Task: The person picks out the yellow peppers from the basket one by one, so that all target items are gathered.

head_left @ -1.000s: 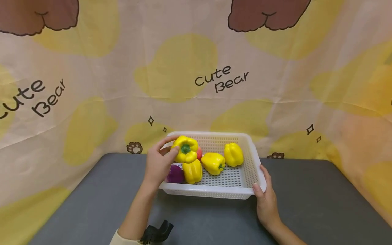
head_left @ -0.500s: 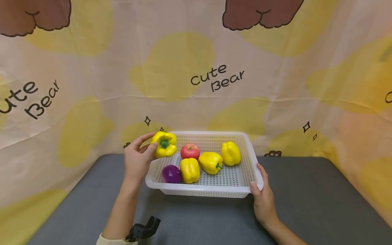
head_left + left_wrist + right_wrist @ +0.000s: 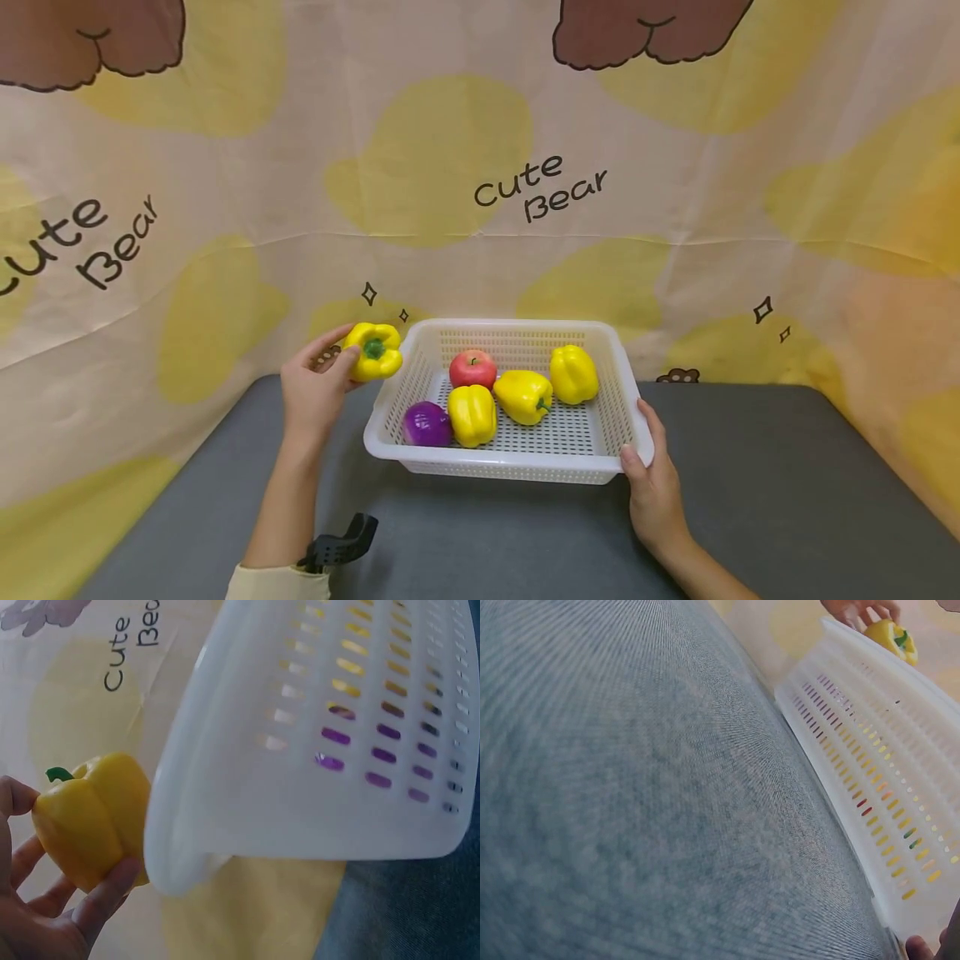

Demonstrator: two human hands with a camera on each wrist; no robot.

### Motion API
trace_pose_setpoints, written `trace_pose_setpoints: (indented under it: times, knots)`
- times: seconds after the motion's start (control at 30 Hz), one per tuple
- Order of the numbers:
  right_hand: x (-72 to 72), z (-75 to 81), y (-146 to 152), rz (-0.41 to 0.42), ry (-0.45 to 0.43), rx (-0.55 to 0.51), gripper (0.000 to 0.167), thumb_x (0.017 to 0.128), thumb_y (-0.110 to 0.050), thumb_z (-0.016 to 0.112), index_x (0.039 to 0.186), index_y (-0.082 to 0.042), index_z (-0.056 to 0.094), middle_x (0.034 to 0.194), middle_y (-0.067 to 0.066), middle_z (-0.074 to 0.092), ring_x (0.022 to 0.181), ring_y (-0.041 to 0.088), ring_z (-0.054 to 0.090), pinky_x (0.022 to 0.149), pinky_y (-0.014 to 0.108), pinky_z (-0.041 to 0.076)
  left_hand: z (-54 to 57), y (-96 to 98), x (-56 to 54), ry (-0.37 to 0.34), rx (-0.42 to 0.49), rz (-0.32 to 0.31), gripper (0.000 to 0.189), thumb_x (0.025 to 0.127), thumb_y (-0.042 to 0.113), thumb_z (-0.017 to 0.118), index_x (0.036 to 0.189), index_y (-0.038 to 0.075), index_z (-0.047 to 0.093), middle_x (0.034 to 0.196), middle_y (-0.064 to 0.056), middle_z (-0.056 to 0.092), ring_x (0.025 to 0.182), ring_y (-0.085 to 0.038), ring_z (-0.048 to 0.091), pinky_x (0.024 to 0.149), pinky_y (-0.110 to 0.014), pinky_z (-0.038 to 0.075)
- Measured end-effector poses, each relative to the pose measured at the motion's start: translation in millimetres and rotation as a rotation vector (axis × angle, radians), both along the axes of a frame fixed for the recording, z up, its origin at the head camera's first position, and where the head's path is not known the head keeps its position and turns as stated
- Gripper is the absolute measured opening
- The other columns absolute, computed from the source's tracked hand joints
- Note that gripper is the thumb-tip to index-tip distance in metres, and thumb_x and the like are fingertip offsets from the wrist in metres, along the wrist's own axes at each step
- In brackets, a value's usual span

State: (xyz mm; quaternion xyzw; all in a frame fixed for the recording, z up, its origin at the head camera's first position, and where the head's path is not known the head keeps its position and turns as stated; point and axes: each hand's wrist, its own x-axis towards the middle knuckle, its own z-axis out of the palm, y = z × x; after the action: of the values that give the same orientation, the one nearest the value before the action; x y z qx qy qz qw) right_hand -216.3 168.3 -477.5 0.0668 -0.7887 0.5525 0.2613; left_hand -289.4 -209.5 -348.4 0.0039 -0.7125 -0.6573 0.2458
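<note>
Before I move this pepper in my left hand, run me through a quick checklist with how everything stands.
1. Left hand holding the yellow pepper: ok.
2. That pepper outside the basket: ok, beside its left end.
3. Pepper not touching the rim: cannot tell, they nearly meet in the head view.
4. Right hand gripping the basket: ok, at its near right corner.
5. Apple, purple round item and three other peppers inside: ok.
6. Basket flat on the table: cannot tell.
</note>
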Motion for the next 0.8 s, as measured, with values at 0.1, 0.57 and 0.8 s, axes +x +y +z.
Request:
trace_pose_setpoints:
  times: [0.1, 0.57, 0.8]
  knots:
    - [0.6, 0.5, 0, -0.001, -0.001, 0.009, 0.065, 0.101, -0.01, 0.046, 0.161, -0.019, 0.023, 0.152, 0.025, 0.046, 0.117, -0.011, 0.049, 0.092, -0.001, 0.037, -4.5, -3.0, -3.5, -0.002, 0.007, -0.007, 0.035, 0.093, 0.007, 0.068, 0.128, 0.005, 0.07, 0.116, -0.011, 0.064, 0.079, -0.002, 0.071, 0.063, -0.025, 0.062]
    - [-0.8, 0.2, 1, 0.0, -0.023, 0.001, 0.064, 0.102, -0.011, 0.046, 0.161, -0.022, 0.022, 0.153, 0.023, 0.047, 0.117, -0.009, 0.05, 0.092, 0.0, 0.038, -33.3, -34.2, -21.9, -0.134, 0.11, 0.078, 0.038, 0.097, 0.017, 0.064, 0.134, 0.009, 0.066, 0.146, -0.008, 0.053, 0.096, -0.007, 0.066, 0.063, -0.026, 0.062]
    - [-0.5, -0.3, 0, 0.004, -0.031, -0.007, 0.064, 0.102, -0.012, 0.046, 0.161, -0.023, 0.022, 0.153, 0.022, 0.046, 0.117, -0.008, 0.05, 0.092, 0.0, 0.039, -65.8, -50.1, -33.3, -0.28, 0.132, 0.126, 0.043, 0.099, 0.024, 0.061, 0.14, 0.011, 0.062, 0.127, 0.003, 0.056, 0.116, -0.02, 0.057, 0.069, -0.03, 0.063]
